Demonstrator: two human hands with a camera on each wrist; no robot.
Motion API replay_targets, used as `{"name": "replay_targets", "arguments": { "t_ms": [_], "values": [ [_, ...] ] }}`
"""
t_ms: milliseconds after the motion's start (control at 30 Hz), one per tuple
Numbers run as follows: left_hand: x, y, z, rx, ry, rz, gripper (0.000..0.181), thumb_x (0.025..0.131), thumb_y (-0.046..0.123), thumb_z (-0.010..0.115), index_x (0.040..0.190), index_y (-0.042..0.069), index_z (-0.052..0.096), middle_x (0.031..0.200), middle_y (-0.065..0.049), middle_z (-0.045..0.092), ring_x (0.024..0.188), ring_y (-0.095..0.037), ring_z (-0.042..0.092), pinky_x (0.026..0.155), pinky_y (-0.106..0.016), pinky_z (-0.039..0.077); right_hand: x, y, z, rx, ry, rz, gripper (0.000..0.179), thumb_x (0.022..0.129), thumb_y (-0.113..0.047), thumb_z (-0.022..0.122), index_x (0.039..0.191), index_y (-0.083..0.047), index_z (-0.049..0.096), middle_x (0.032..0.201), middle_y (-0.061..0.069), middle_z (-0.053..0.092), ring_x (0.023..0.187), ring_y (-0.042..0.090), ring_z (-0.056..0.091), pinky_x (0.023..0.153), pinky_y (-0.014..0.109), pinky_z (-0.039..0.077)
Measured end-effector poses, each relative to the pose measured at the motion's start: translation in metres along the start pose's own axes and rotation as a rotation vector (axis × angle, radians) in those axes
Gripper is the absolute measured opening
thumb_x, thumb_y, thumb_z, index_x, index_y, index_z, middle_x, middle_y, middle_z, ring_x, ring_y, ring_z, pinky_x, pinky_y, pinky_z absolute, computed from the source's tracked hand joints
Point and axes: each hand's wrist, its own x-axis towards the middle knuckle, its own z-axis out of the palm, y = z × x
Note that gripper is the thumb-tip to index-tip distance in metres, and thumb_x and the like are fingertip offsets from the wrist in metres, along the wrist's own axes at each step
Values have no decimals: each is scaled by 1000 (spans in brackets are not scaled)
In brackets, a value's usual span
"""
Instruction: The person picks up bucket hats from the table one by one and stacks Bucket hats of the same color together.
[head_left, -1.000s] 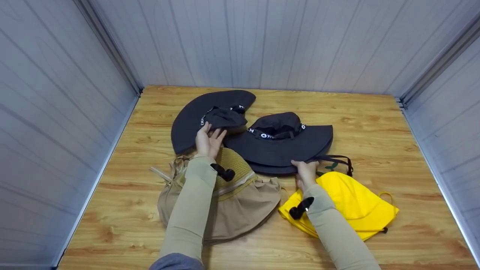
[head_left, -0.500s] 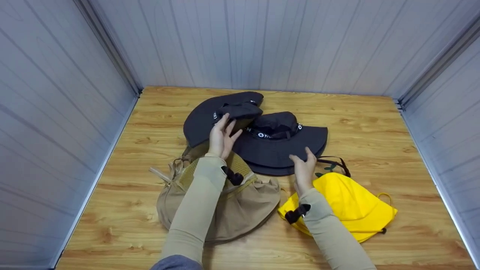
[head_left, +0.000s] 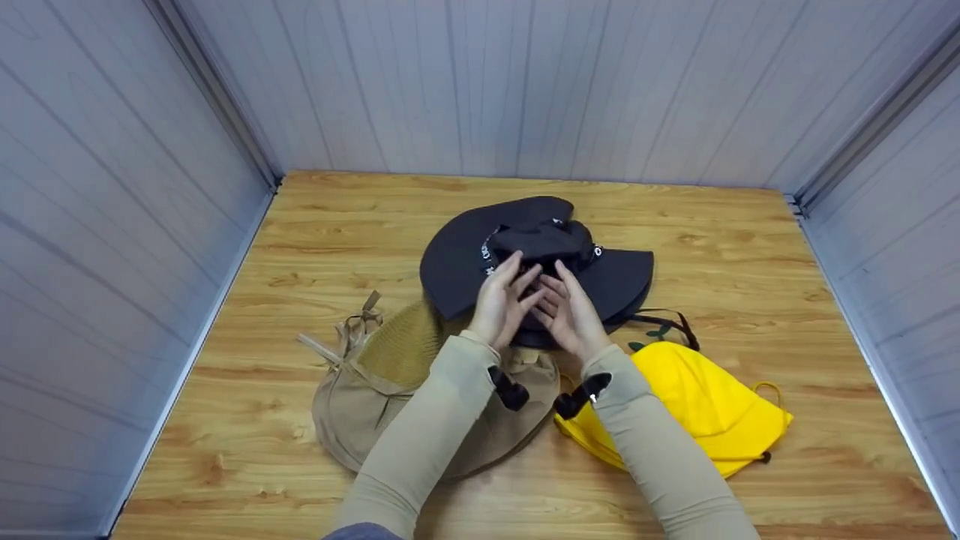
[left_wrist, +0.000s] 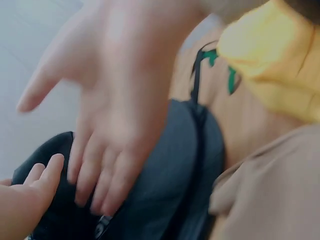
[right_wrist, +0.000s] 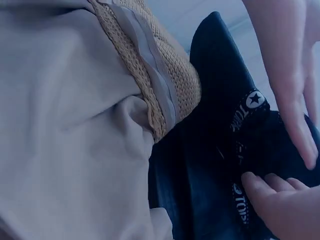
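Note:
Two black wide-brimmed hats lie together near the middle of the floor. The left black hat (head_left: 457, 259) overlaps the right black hat (head_left: 626, 281), their crowns side by side in the head view. My left hand (head_left: 499, 306) is in front of the crowns with its fingers extended. Facing it, palm inward, is my right hand (head_left: 574, 311), also with extended fingers. The fingertips of both nearly meet over the black hats, and nothing shows between them. In the right wrist view, the left hand (right_wrist: 287, 65) and right hand (right_wrist: 285, 205) both appear beside the printed hat band (right_wrist: 240, 195).
A beige hat (head_left: 397, 345) with a woven crown and cloth brim lies at front left, partly under my left forearm. A yellow hat (head_left: 690, 397) with a cord sits at front right. Pale panel walls (head_left: 495, 90) enclose the wooden surface (head_left: 255, 390) on three sides.
The left black hat has moved right until it overlaps the other one. My left hand moved right alongside it. My right hand let go of the right hat's brim and moved inward.

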Motion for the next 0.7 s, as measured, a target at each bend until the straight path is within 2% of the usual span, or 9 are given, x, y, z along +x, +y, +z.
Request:
{"name": "replay_targets", "arguments": {
  "t_ms": [67, 167, 267, 367, 500, 567, 600, 667, 700],
  "values": [
    [-4, -7, 3, 9, -1, -18, 56, 108, 23, 38, 157, 4, 19, 165, -9, 17, 140, -25, 44, 114, -46, 39, 4, -1, 1, 29, 5, 11, 46, 102, -46, 45, 127, -7, 50, 113, 2, 62, 94, 12, 58, 83, 22, 49],
    [-8, -16, 7, 34, -1, -46, 54, 107, 24, 38, 155, 3, 25, 155, -16, 34, 114, -19, 61, 102, -38, 50, 9, -2, 1, 94, 4, 22, 32, 102, -41, 51, 91, -11, 57, 79, -3, 61, 67, 9, 56, 63, 18, 45],
    [-13, -24, 10, 51, -7, -75, 50, 107, 25, 39, 151, 2, 33, 127, -16, 55, 87, -12, 63, 86, -30, 55, 13, -4, 0, 138, -11, 37, 34, 102, -35, 54, 76, -13, 60, 69, -5, 60, 56, 6, 52, 56, 15, 43],
    [-17, -31, 11, 64, -14, -102, 49, 107, 27, 39, 149, 1, 37, 108, -8, 58, 77, -9, 61, 77, -24, 54, 15, -5, -2, 117, -33, 58, 37, 104, -30, 51, 73, -14, 65, 67, -6, 62, 50, 3, 48, 49, 13, 39],
    [-21, -38, 7, 56, -25, -117, 52, 108, 29, 36, 151, -1, 35, 129, -11, 57, 80, -9, 59, 78, -21, 53, 18, -5, -3, 96, -6, 32, 44, 105, -18, 47, 63, -10, 61, 57, -3, 59, 49, 6, 50, 48, 16, 41],
    [-22, -41, 4, 60, -26, -120, 53, 109, 31, 35, 151, -1, 34, 144, -16, 50, 83, -9, 59, 79, -21, 52, 18, -5, -3, 90, 42, 8, 29, 103, -13, 48, 76, -6, 56, 60, -2, 59, 53, 8, 55, 53, 17, 45],
    [-22, -42, 3, 69, -18, -121, 53, 109, 32, 34, 150, -2, 35, 146, -18, 49, 84, -10, 59, 78, -21, 52, 18, -5, -3, 86, 70, 5, 14, 103, -12, 49, 96, -3, 57, 66, -1, 59, 56, 10, 56, 56, 18, 46],
    [-23, -45, 2, 91, 2, -130, 52, 109, 34, 34, 146, -2, 40, 135, -17, 58, 80, -10, 58, 73, -21, 51, 19, -6, -4, 93, 103, 8, 24, 103, -12, 48, 123, -8, 36, 81, 0, 55, 56, 11, 53, 54, 20, 45],
    [-24, -47, 2, 104, 8, -141, 49, 108, 35, 35, 140, -1, 44, 125, -15, 64, 75, -9, 57, 69, -20, 51, 19, -6, -5, 103, 115, 11, 29, 103, -13, 48, 125, -12, 28, 88, -1, 52, 60, 11, 53, 55, 20, 45]
  ]
}}
